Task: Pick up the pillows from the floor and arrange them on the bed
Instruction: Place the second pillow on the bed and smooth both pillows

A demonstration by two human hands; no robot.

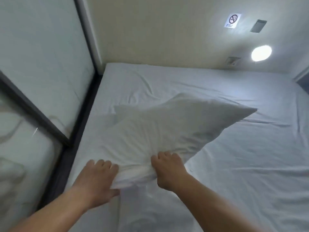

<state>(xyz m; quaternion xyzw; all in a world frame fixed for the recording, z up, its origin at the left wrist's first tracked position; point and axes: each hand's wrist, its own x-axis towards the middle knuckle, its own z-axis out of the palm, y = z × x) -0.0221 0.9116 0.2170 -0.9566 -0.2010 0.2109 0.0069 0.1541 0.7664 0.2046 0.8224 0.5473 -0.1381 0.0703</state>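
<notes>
- A white pillow is held above the white-sheeted bed, well off the floor, so the pick-up step for this pillow is judged done and the placing step is in hand.
- The left hand is closed on the pillow's near edge, with the fingers curled over the top of the fabric and the thumb underneath.
- The right hand is clenched on the same edge just beside the left, with the cloth bunched between the two grips.
- The pillow is tilted, its far corner pointing right and raised clear of the sheet; whether its left part touches the mattress cannot be told.
- The bed surface seen here carries no other pillow; the sheet is wrinkled near the mirrored wall panel on the left.
- Next, the pillow is probably to be carried toward the far wall, lowered flat at the head end and squared to the mattress edge before both grips are released.
- Further pillows on the floor cannot be seen from this view.
</notes>
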